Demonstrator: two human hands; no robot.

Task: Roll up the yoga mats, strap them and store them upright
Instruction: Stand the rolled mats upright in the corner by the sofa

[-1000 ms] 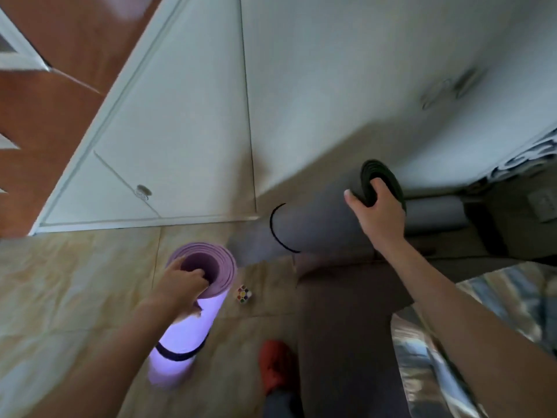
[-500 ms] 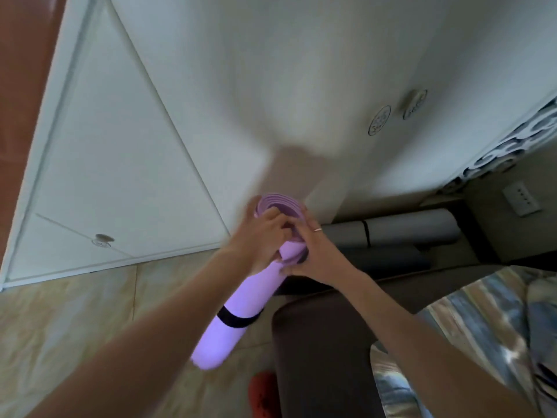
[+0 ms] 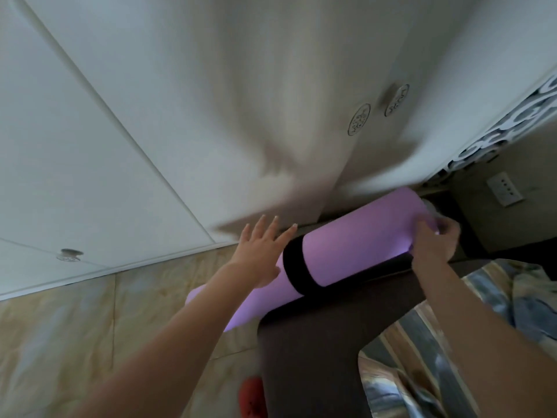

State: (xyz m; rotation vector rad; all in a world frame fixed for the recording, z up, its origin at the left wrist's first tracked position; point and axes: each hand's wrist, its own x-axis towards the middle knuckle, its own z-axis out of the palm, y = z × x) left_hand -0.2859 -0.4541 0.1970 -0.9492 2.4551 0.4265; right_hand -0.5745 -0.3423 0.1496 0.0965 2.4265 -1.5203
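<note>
The rolled purple yoga mat (image 3: 346,248) lies tilted, almost on its side, across the dark brown edge of a bed (image 3: 316,342). Its far end points up and to the right toward the base of the white wardrobe (image 3: 180,116), and its near end hangs lower over the tiled floor (image 3: 75,327). A black strap (image 3: 294,267) circles the roll a little below its middle, snug against the purple surface.

The right hand (image 3: 435,242) holds the upper end of the mat: its grip is closed there, fingers curled over the rim of the roll and the thumb side pressed to the outside. The left hand (image 3: 260,251) lies spread at the mat's side just left of the strap; its grip is open, fingers straight and fanned, the thumb edge touching or nearly touching the roll. Whether the palm actually presses on the mat cannot be told.

Behind the mat's upper end a sliver of a pale grey roll (image 3: 429,206) shows beside the right hand. A striped, shiny bedcover (image 3: 422,357) lies over the bed at lower right. On the wardrobe doors sit two round ornate knobs (image 3: 358,119), and a third knob (image 3: 70,255) is on a lower panel at left. A wall socket (image 3: 505,188) is at the right, under a white fretwork panel (image 3: 497,137). A red slipper (image 3: 251,396) shows at the bottom edge on the floor.
</note>
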